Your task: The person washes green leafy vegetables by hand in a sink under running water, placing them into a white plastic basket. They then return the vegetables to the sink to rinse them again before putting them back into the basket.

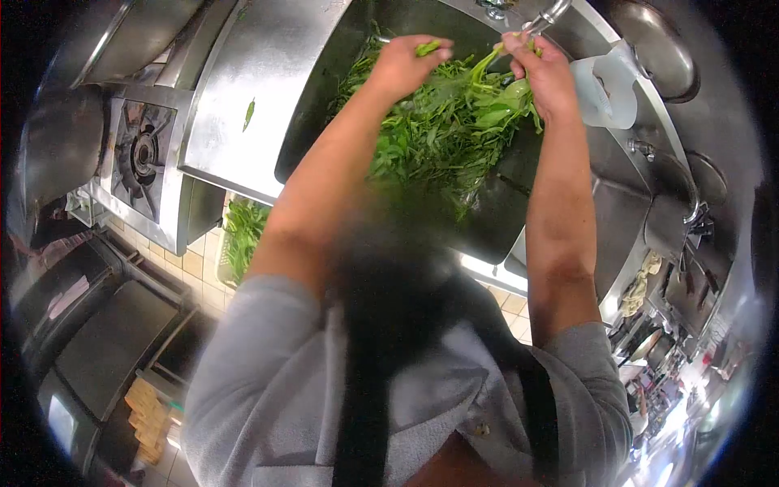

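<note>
A large heap of leafy greens [438, 130], with long narrow leaves and pale stems, fills much of the dark metal sink [312, 105]. Over the heap's far left side, my left hand [406, 65] is closed, with a short piece of green stem [428, 49] showing between the fingers. My right hand [545, 73], by the faucet, pinches the ends of several stems [487, 65], whose leaves hang down beside the heap. The exact variety of the greens is not clear.
The faucet [552, 15] reaches over the sink's far edge, beside a translucent plastic container [604, 89]. A steel counter [243, 73] with one loose leaf [249, 114] lies left, then a gas burner [144, 154]. Below the counter, a basket [223, 258] holds more greens.
</note>
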Motion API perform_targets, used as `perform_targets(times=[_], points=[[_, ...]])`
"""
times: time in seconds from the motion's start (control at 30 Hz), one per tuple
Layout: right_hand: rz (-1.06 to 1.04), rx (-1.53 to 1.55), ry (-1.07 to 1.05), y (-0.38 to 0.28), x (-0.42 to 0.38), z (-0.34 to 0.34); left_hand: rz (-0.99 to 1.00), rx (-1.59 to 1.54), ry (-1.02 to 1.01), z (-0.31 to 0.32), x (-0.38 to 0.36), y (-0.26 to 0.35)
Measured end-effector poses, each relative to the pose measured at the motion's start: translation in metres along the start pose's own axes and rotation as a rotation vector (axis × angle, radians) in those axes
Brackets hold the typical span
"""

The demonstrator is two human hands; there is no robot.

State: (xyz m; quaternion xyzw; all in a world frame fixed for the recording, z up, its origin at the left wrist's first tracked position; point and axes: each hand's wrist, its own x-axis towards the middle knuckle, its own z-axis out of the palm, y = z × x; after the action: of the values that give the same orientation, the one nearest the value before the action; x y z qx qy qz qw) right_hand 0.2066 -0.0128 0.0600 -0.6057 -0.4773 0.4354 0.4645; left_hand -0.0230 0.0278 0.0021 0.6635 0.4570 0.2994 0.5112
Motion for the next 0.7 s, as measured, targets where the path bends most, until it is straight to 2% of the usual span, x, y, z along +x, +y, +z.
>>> perform_targets(times=[0.03, 0.1, 0.13, 0.2, 0.3, 0.33, 0.4, 0.47, 0.53, 0.6, 0.63, 0.7], points=[[0.008, -0.027, -0.009, -0.001, 0.000, 0.005, -0.001, -0.001, 0.002, 0.004, 0.004, 0.011], [0.027, -0.023, -0.037, 0.003, 0.001, 0.012, 0.224, -0.099, -0.043, 0.009, 0.012, 0.031], [0.049, -0.018, -0.063, 0.002, 0.001, 0.016, 0.225, -0.099, -0.042, 0.007, 0.012, 0.044], [0.049, 0.064, -0.036, 0.002, -0.001, 0.018, 0.099, -0.041, -0.054, 0.005, 0.006, 0.065], [0.123, 0.019, -0.010, -0.001, -0.003, 0.013, 0.032, 0.017, -0.014, 0.008, 0.012, 0.053], [0.116, -0.082, -0.055, -0.004, -0.006, 0.012, 0.031, 0.017, -0.017, 0.009, 0.013, 0.048], [0.110, -0.182, -0.101, -0.005, -0.014, 0.014, 0.013, -0.188, -0.014, 0.012, 0.014, 0.038], [0.016, -0.389, -0.168, -0.003, -0.021, 0.020, 0.025, -0.241, -0.006, 0.018, 0.015, 0.029], [0.025, -0.444, -0.174, 0.005, -0.019, 0.022, 0.037, -0.293, 0.003, 0.016, 0.010, 0.038], [-0.028, -0.493, -0.139, 0.014, -0.018, 0.025, -0.088, -0.342, -0.001, 0.014, 0.000, 0.047], [-0.027, -0.492, -0.139, 0.021, -0.016, 0.027, -0.089, -0.341, -0.001, 0.015, -0.001, 0.047], [-0.044, -0.506, 0.028, 0.031, -0.015, 0.031, -0.099, -0.411, 0.032, 0.019, -0.004, 0.042]])
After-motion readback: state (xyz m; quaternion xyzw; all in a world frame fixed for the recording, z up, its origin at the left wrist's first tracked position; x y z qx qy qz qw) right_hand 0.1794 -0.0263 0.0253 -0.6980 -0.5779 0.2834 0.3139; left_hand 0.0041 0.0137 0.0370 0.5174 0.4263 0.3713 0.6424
